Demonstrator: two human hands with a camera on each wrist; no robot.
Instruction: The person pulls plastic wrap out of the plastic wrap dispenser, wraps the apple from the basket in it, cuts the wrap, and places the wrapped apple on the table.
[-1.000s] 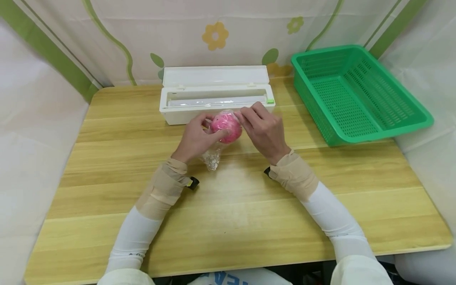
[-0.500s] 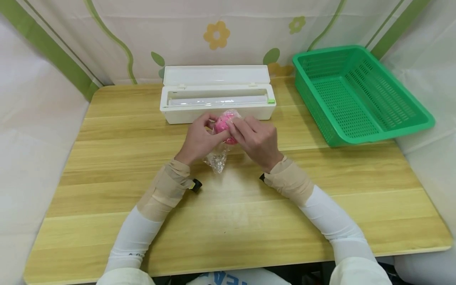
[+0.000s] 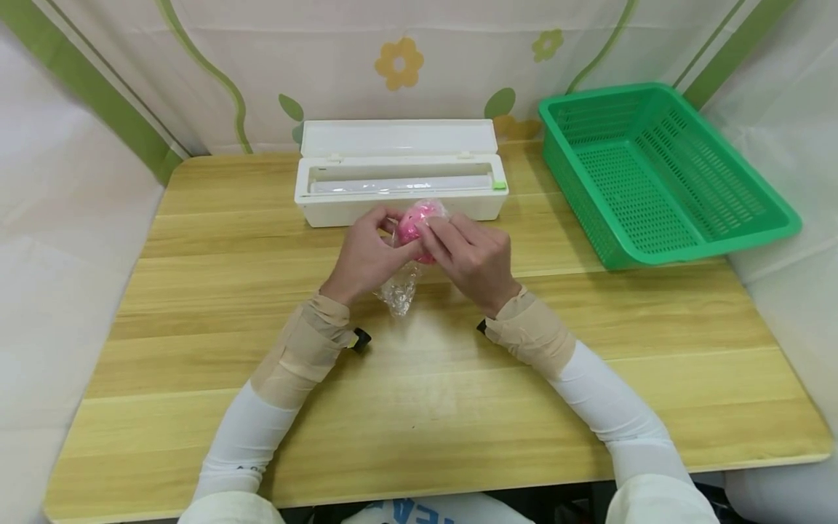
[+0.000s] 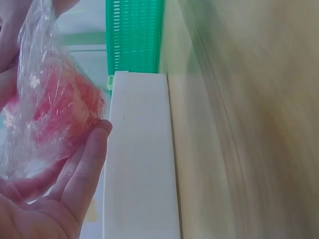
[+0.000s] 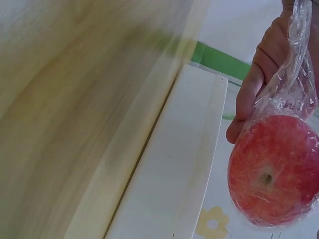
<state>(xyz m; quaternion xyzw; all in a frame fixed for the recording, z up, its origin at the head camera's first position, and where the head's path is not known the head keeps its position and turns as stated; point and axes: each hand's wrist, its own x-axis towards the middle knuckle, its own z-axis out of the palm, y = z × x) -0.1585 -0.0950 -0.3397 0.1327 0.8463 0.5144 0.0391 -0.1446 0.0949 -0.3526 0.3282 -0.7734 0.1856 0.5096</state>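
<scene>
A red apple (image 3: 414, 224) in clear plastic wrap is held up over the table, in front of a white wrap dispenser box (image 3: 406, 209). My left hand (image 3: 366, 255) grips it from the left, its fingers curved along the apple's side in the left wrist view. My right hand (image 3: 474, 258) pinches the wrap on the apple's near right side and hides part of the fruit. A loose twist of plastic wrap (image 3: 399, 291) hangs below. The apple's dimpled end faces the right wrist view, with a tail of wrap (image 5: 299, 30) running upward there.
The dispenser's lid (image 3: 399, 138) stands raised at the back, and a roll of film (image 3: 399, 186) lies inside. To the right is a green plastic basket (image 3: 707, 255). A patterned curtain (image 3: 327, 58) hangs behind the wooden table (image 3: 432, 437).
My right hand has come left and nearer, from beside the apple to over its near right side, drawing wrap with it. My left hand has shifted slightly right with the apple.
</scene>
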